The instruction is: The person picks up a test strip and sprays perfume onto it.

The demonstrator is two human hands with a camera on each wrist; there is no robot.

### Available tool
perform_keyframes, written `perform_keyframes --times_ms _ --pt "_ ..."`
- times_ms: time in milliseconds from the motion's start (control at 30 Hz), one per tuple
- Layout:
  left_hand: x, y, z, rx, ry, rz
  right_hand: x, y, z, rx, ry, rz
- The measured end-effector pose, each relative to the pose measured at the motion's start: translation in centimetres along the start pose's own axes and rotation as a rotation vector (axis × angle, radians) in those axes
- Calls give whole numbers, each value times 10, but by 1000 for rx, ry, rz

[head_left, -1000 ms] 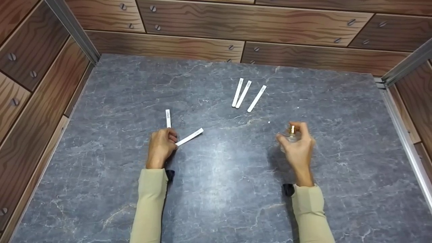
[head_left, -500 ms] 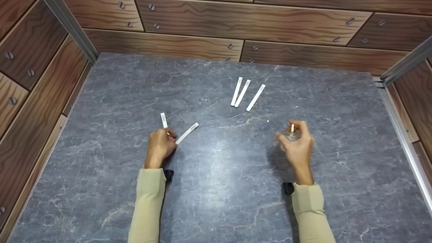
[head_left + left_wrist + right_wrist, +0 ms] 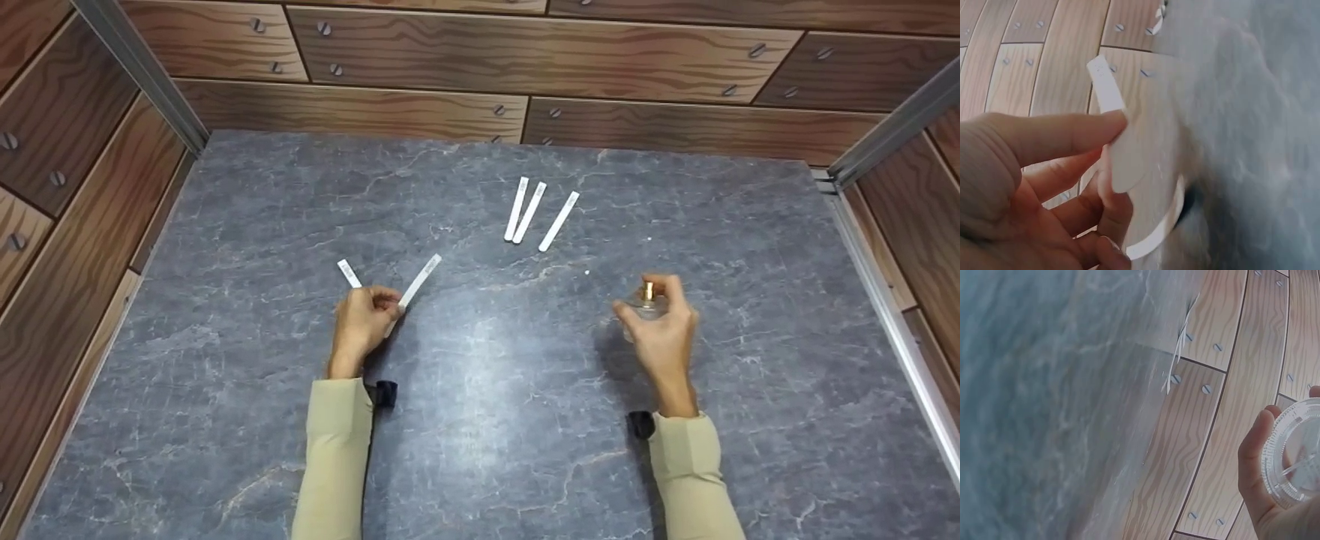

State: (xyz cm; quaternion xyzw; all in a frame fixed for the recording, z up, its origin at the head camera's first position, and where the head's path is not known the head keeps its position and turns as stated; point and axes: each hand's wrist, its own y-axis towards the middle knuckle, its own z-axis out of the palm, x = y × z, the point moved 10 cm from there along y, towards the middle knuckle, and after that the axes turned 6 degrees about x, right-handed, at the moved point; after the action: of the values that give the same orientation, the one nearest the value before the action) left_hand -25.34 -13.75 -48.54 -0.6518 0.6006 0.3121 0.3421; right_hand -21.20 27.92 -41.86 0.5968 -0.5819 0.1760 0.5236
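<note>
My left hand [image 3: 361, 324] pinches a white perfume test strip [image 3: 421, 279] between thumb and fingers; the strip points up and to the right, with small print at its far end. A second white strip [image 3: 349, 273] pokes out beyond the same hand on the left. In the left wrist view that curved strip [image 3: 1158, 236] runs behind the lower fingers, and I cannot tell whether they hold it. My right hand [image 3: 666, 341] grips a clear glass perfume bottle [image 3: 648, 294] with a gold neck. The bottle's round ridged base [image 3: 1273, 467] faces the right wrist camera.
Three more white strips [image 3: 559, 221] lie at the back of the grey marbled table [image 3: 480, 420], two of them close together. Tiny white bits [image 3: 586, 272] lie near the right hand. Wood-patterned walls [image 3: 420, 56] with metal corner posts enclose the table.
The pinched strip has swung more upright, and the other strip's end has tilted to the left as my left hand turns. My right hand keeps the bottle almost still.
</note>
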Motion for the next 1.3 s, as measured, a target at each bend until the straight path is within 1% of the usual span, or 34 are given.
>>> perform_keyframes --times_ms 67,133,233,367,467,533,667,867,1067,1300 --pt "-4 1 1 -22 -32 16 0 -1 0 -4 -9 13" --pt "-7 2 5 -14 -98 12 -1 -1 -2 -14 -22 26" --pt "-9 4 18 38 -257 -16 -3 -2 0 -12 -13 28" --pt "-12 6 37 110 -474 -55 -2 -2 4 -6 13 6" --pt "-17 6 47 146 -549 -64 -2 -2 5 -9 9 2" --pt "-21 6 54 175 -583 -73 -3 -2 6 -9 5 9" --pt "-29 6 67 236 -634 -78 -3 0 7 -6 -10 31" --pt "-42 6 79 281 -675 -64 -1 3 10 5 -14 42" --pt "-49 5 90 325 -664 -67 1 4 14 9 -6 9" --pt "-59 2 99 371 -604 -26 5 5 18 18 -1 -36"
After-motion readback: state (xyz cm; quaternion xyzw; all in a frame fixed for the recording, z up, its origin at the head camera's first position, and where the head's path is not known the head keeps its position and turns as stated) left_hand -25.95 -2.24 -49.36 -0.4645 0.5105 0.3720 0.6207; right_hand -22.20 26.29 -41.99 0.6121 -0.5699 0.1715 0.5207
